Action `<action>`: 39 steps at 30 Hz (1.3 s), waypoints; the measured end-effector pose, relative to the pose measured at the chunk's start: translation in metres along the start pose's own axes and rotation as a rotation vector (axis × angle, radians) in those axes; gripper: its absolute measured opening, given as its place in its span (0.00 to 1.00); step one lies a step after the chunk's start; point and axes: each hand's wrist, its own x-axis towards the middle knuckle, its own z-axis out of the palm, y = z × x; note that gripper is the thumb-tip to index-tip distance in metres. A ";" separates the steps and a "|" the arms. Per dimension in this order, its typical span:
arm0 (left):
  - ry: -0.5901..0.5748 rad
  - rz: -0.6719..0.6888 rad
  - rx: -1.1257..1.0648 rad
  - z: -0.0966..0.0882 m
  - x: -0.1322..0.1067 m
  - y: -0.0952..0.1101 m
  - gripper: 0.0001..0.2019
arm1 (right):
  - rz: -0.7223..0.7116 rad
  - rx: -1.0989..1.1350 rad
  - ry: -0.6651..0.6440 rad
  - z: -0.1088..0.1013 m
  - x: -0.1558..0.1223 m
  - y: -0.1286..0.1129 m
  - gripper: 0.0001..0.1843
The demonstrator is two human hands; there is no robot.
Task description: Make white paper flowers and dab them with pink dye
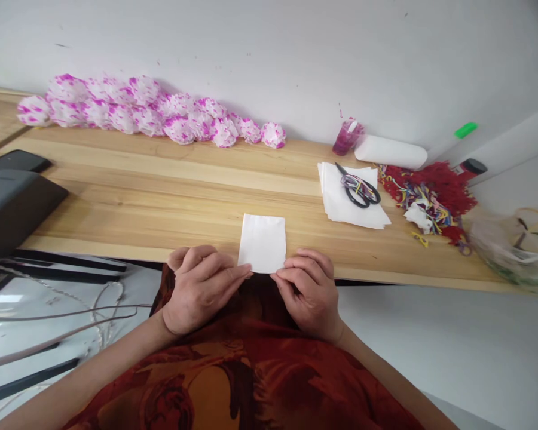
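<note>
A small white paper sheet lies at the near edge of the wooden table. My left hand pinches its near left corner with closed fingers. My right hand pinches the near right corner in the same way. Both hands sit just in front of the table edge, above my red patterned lap.
A stack of white sheets with black scissors on top lies to the right. Beyond it are red tassels with coloured bands, a white roll, a pink cup. Pink-and-white paper flowers line the wall. Dark devices sit left.
</note>
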 end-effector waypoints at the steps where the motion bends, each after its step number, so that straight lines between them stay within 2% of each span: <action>1: 0.006 -0.007 0.000 0.000 0.000 0.000 0.12 | 0.005 -0.001 -0.002 0.000 0.000 0.000 0.07; 8: -0.031 0.005 0.022 0.000 -0.004 -0.001 0.16 | -0.031 -0.037 0.017 0.002 -0.004 0.002 0.13; 13: -0.036 0.021 0.021 0.001 -0.007 -0.003 0.15 | -0.065 -0.044 0.021 0.003 -0.007 0.005 0.17; 25: -0.046 0.111 0.042 -0.003 -0.004 -0.002 0.12 | -0.090 -0.028 0.002 0.000 -0.007 0.005 0.15; 39: -0.042 0.153 0.057 -0.005 0.000 -0.002 0.08 | -0.093 -0.023 0.016 -0.001 -0.003 0.003 0.11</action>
